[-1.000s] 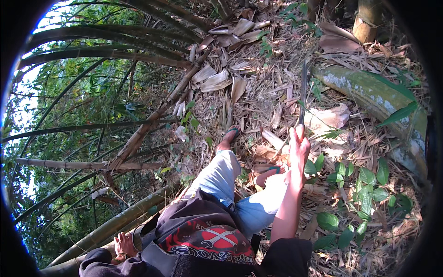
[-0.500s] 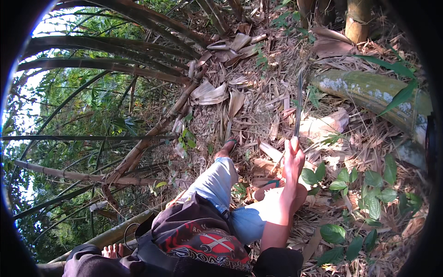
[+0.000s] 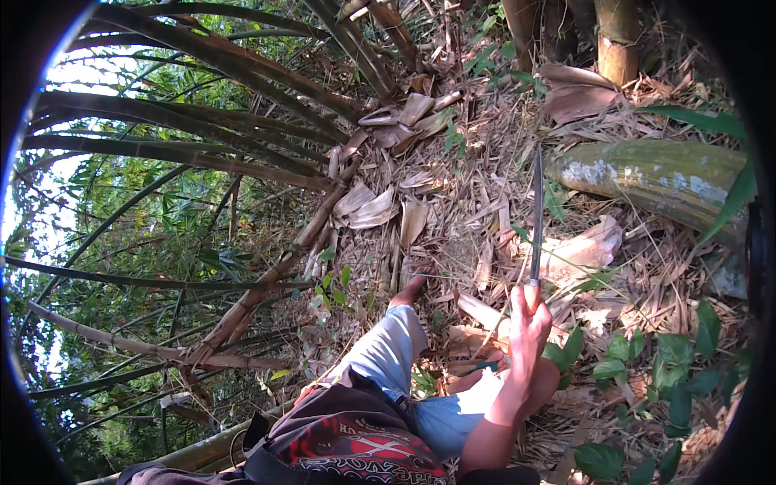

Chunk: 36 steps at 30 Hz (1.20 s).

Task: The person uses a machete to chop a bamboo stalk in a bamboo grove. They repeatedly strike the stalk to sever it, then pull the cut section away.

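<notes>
My right hand [image 3: 529,327] is wrapped round the handle of a machete [image 3: 537,214]. The long, dark, narrow blade points away from me, over the dry leaf litter. Its tip lies close to the near end of a thick green bamboo culm [image 3: 638,174] with pale blotches; I cannot tell whether they touch. A broad, pale dry bamboo sheath [image 3: 586,250] lies just right of the blade. My left hand is out of the picture, below the lower left edge.
Several bamboo stems [image 3: 218,153] lean in from the left. A dry brown stem [image 3: 263,263] slants across them. Upright culms [image 3: 618,44] stand at the far right. Leafy green plants [image 3: 675,356] grow by my right knee. Another bamboo pole [image 3: 206,453] runs beside my left hip.
The view has tilted, so the surroundings sit lower in the picture. My left hand, earlier by the bamboo pole at lower left, has left the view. My right hand keeps the machete.
</notes>
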### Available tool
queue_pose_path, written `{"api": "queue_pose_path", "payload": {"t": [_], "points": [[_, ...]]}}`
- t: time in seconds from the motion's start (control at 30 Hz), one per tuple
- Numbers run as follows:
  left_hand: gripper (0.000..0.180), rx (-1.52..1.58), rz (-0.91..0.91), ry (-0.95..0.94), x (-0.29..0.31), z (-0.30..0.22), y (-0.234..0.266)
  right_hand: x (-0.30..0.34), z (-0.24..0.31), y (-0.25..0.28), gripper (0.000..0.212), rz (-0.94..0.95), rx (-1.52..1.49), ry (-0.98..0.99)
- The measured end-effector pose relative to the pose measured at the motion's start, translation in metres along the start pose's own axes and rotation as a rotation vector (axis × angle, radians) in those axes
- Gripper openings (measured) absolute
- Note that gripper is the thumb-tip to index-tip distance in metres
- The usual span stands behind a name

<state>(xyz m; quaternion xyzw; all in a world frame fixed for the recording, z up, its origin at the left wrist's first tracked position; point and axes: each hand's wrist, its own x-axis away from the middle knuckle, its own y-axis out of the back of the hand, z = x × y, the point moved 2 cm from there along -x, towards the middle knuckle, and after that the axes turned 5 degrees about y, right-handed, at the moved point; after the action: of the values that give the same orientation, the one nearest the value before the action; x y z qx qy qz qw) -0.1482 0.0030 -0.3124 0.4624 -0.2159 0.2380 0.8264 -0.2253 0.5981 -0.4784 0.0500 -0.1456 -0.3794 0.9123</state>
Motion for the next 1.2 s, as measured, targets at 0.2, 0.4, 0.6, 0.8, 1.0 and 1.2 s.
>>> {"api": "queue_pose_path", "payload": {"t": [0.2,0.4,0.6,0.8,1.0,1.2], "points": [[0.048,-0.006,0.059,-0.018,-0.043,-0.003,-0.001,-0.005,0.01,-0.01,0.029,-0.045,-0.001,0.115],[0.046,-0.022,0.086,-0.055,-0.11,0.004,0.015,-0.032,-0.005,-0.023,0.026,-0.029,-0.084,-0.041],[0.045,-0.063,0.122,-0.154,-0.209,0.002,0.034,-0.048,-0.021,-0.034,0.027,-0.065,0.18,0.015],[0.044,-0.09,0.188,-0.289,-0.314,-0.023,0.051,-0.049,-0.053,-0.041,0.024,-0.158,-0.016,0.059],[0.044,-0.052,0.492,-0.335,-0.419,-0.052,0.069,-0.033,-0.027,-0.041,0.028,-0.315,0.37,0.15],[0.052,-0.323,0.491,-0.768,-0.525,-0.14,0.154,-0.003,-0.021,-0.084,0.034,-0.487,0.384,0.078]]}}
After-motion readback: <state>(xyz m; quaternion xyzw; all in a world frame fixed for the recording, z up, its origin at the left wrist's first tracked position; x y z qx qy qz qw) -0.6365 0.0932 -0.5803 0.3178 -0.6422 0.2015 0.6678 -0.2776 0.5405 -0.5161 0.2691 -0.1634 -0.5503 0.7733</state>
